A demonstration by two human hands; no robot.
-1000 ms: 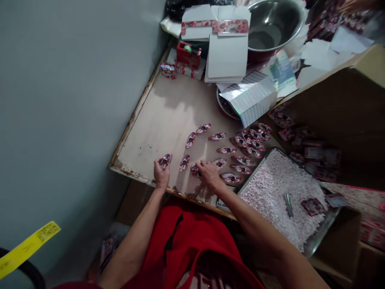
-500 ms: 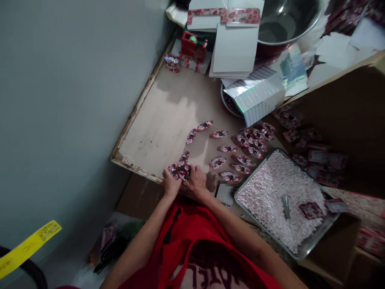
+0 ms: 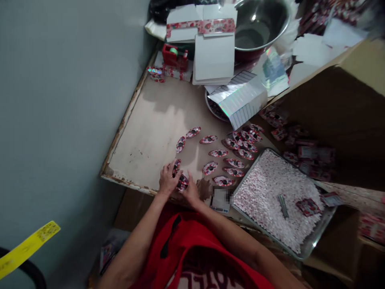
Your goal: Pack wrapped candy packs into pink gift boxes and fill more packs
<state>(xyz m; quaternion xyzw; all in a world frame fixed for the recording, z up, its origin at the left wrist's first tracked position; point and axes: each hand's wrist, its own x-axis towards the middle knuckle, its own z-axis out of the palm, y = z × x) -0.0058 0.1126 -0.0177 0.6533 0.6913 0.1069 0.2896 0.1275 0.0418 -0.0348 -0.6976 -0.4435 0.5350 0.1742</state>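
Observation:
Near the table's front edge, my two hands close in on a small cluster of red-and-pink printed packets (image 3: pixel 182 183), which have dark round spots on top. My left hand (image 3: pixel 168 179) wraps the cluster from the left, its fingers bent over the upper packets and partly covering them. On the other side, my right hand (image 3: pixel 191 192) grips the cluster with the thumb pointing up; its other fingers are mostly hidden. More such packets stand apart to the right, including a packet (image 3: pixel 223 181) near the edge, and a tighter group (image 3: pixel 243 141) farther back.
At right, a metal tray (image 3: pixel 309 251) holds small whitish pellets, a metal tube (image 3: pixel 283 206) and a packet. A small scale (image 3: pixel 221 199) sits beside it. A cardboard box (image 3: pixel 357 128), metal bowl (image 3: pixel 261 30), white cards (image 3: pixel 214 58) and red tape dispenser (image 3: pixel 174 57) stand around. A wall is left.
My left hand has moved from beside the packets to over them, covering more of the cluster. My right hand has turned slightly, thumb up. The whole view has shifted as the head moved.

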